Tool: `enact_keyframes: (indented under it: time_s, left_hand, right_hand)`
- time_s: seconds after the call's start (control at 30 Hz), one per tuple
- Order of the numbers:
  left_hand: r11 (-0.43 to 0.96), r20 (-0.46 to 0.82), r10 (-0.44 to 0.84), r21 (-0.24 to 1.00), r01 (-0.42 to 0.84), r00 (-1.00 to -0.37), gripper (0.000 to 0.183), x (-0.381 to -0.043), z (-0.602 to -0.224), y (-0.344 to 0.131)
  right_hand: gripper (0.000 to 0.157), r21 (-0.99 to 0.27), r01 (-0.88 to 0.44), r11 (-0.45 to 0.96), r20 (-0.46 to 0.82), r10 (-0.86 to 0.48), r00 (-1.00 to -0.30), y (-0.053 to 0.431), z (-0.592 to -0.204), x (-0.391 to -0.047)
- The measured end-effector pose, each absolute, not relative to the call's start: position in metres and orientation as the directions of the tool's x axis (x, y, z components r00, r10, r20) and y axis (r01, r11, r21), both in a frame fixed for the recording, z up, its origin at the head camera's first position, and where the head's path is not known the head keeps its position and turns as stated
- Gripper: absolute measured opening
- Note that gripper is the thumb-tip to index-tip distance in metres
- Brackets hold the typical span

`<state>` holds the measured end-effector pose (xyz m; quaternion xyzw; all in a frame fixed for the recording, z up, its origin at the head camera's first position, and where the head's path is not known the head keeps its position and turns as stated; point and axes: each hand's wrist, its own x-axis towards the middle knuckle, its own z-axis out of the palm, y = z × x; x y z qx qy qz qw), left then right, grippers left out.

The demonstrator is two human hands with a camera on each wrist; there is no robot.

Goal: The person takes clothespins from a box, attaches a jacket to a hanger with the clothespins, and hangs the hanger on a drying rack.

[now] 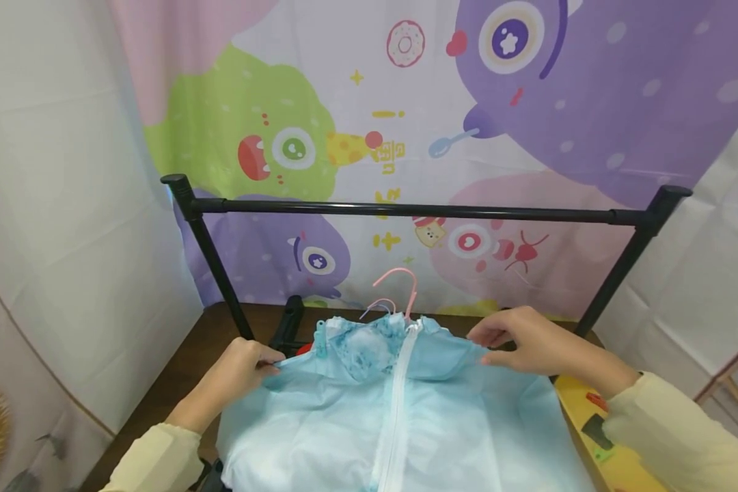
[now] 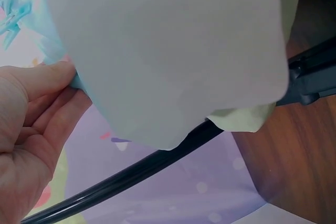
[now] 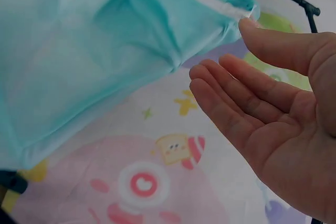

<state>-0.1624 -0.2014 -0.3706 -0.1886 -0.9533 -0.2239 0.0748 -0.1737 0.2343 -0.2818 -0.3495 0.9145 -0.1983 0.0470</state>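
Observation:
A light blue zip-up jacket [image 1: 467, 424] with a white zipper [image 1: 396, 410] hangs spread out in front of me in the head view. A pink hanger [image 1: 413, 297] has its hook rising from the jacket's neck. My left hand [image 1: 236, 372] pinches the left shoulder edge between thumb and fingers; the left wrist view shows this grip on the cloth [image 2: 157, 51]. Near the right shoulder is my right hand [image 1: 523, 338]. In the right wrist view its fingers [image 3: 247, 103] are loosely extended, holding nothing, and the thumb tip lies close to the collar edge.
A black garment rack [image 1: 406, 210] stands behind the jacket, its crossbar above the hanger hook. Smaller hanger hooks [image 1: 381, 302] show behind the collar. A yellow patterned item [image 1: 627, 468] lies at lower right on the brown surface [image 1: 160, 403]. A cartoon curtain [image 1: 357, 178] hangs at the back.

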Motion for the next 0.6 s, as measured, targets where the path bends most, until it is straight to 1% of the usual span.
enact_keyframes:
  time_s: [0.27,0.53,0.6]
  left_hand:
    - [0.827,0.197,0.316,0.421,0.372,-0.928,0.018,-0.162,-0.369,-0.199]
    - [0.822,0.184,0.347,0.412,0.393,-0.92,0.018,-0.163,-0.371,-0.201]
    - [0.821,0.195,0.352,0.406,0.402,-0.915,0.018,-0.164,-0.369,-0.202]
  right_hand:
    - [0.033,-0.398,-0.5,0.769,0.007,-0.542,-0.84,0.264,-0.286,-0.169]
    - [0.035,-0.383,-0.384,0.84,-0.045,-0.433,-0.9,0.301,-0.306,-0.165]
    - [0.035,-0.375,-0.388,0.842,-0.042,-0.434,-0.9,0.312,-0.311,-0.166]
